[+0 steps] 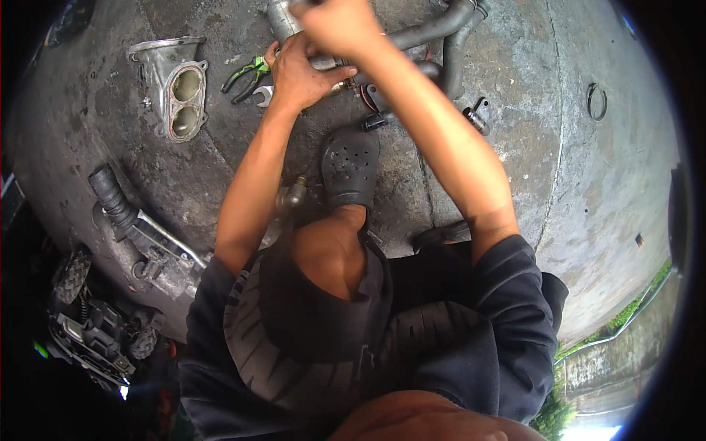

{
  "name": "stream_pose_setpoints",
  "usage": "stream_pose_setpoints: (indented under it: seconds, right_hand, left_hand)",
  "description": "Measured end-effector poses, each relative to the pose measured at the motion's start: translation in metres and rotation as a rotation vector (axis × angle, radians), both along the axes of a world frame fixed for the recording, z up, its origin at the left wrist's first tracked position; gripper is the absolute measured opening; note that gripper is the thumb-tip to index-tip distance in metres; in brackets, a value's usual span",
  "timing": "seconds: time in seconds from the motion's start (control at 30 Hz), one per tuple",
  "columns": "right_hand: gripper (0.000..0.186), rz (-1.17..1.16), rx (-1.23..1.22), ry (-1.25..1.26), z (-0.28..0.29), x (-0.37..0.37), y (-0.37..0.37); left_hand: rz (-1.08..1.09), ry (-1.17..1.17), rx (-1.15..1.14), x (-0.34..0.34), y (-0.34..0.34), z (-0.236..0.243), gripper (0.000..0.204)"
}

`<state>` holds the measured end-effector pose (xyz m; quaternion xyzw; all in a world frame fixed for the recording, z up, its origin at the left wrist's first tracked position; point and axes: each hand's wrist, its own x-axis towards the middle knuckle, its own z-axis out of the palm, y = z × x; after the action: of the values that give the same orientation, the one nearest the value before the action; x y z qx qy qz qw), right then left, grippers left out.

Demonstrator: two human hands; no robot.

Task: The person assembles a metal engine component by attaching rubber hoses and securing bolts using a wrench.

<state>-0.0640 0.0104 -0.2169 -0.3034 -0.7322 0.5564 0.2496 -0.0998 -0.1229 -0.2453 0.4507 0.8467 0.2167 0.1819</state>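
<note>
At the upper middle, my left hand (300,77) grips a grey metal pipe assembly low to the ground, its thumb stretched to the right. The assembly's wide end (282,18) shows just beyond the fingers. My right hand (342,31), smeared by motion, is closed above it around something dark, mostly cut off by the top edge. Curved grey pipes (434,29) lead off to the right. Beside my left hand lie green-handled pliers (248,76) and the jaw of an open-end wrench (264,95). A short black hose fitting (375,121) lies below the pipes.
A metal housing with two round ports (176,95) lies at left on the stained concrete (515,88). Lower left are a ribbed black hose (112,192) on a metal part and a toy-like vehicle (92,331). A ring clamp (596,101) is at right. My clog (350,167) stands close by.
</note>
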Motion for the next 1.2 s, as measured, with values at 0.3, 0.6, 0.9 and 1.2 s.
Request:
stream_pose_setpoints:
  seconds: [0.3, 0.6, 0.9, 1.2]
  right_hand:
    - [0.024, 0.388, 0.188, -0.113, 0.039, 0.061, -0.085]
    - [0.013, 0.048, 0.563, -0.320, -0.035, 0.171, -0.042]
    - [0.019, -0.168, 0.593, -0.311, -0.037, 0.133, -0.004]
    - [0.050, -0.066, 0.224, -0.310, 0.009, 0.058, -0.017]
  left_hand:
    - [-0.148, 0.156, 0.119, -0.004, -0.011, 0.001, 0.062]
    - [-0.040, 0.045, 0.065, -0.003, -0.007, 0.006, 0.060]
    - [-0.005, -0.004, 0.101, -0.006, -0.009, 0.002, 0.064]
    - [-0.042, -0.001, 0.078, -0.009, -0.009, -0.010, 0.056]
